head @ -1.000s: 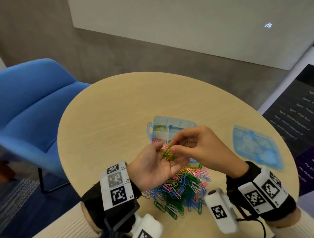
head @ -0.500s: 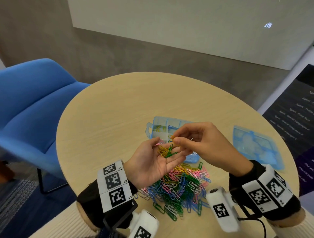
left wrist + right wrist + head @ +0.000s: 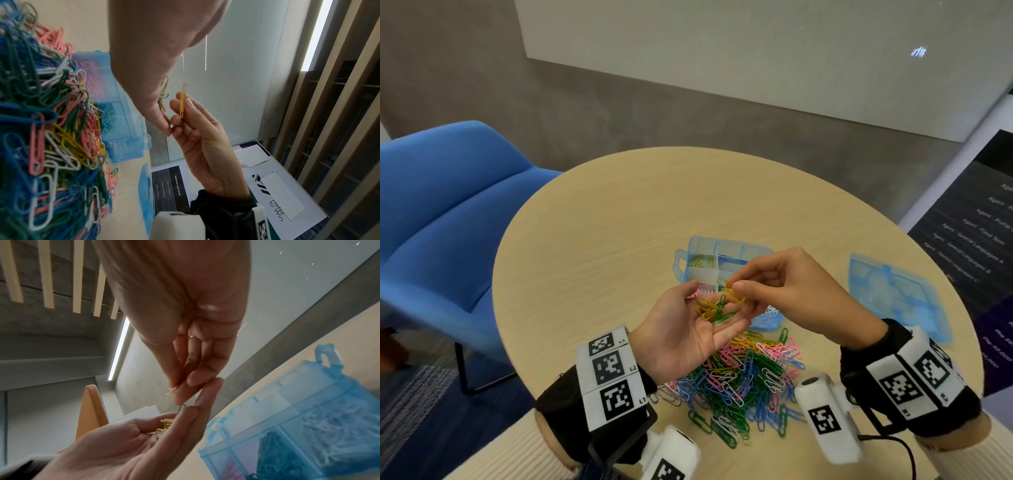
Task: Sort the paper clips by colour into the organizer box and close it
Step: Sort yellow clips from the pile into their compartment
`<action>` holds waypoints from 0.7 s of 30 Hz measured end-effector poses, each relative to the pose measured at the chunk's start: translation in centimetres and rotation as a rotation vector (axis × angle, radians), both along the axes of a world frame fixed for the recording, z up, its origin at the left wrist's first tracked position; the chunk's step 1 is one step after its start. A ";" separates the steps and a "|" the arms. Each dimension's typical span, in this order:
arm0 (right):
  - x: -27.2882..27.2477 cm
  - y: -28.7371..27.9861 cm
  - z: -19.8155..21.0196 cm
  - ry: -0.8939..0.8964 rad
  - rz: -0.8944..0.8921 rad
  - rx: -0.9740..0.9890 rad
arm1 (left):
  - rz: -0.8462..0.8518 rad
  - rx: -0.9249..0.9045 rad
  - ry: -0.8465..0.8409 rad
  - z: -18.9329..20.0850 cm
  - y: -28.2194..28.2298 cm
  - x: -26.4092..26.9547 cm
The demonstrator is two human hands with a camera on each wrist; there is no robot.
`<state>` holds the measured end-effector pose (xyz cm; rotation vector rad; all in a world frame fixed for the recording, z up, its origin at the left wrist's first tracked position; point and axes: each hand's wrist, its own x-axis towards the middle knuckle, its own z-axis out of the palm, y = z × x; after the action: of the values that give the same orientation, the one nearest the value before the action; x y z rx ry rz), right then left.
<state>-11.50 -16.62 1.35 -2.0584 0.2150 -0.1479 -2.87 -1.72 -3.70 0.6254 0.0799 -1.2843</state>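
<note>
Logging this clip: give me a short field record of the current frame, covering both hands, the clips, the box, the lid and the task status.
left hand: palm up, cupping a few yellow and green paper clips
right hand: pinching a yellow paper clip above the left palm
loose pile: mixed colours on the round table, below the hands
organizer box: open, partly filled, behind the hands
lid: detached, lying to the right of the box
status: sorting under way, box not closed
</note>
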 end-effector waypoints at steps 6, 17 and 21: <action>0.1 0.1 -0.2 0.032 0.033 -0.001 | 0.010 0.007 -0.020 0.4 0.1 0.0; -0.2 0.9 0.4 -0.045 0.161 -0.345 | -0.001 -0.105 0.081 0.1 0.3 0.1; 0.2 0.5 0.0 -0.058 0.159 -0.548 | -0.014 -0.099 0.076 0.4 0.3 0.1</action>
<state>-11.29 -16.15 1.39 -2.6006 -0.0341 -0.1830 -2.74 -1.38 -3.26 0.4930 0.0738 -1.3170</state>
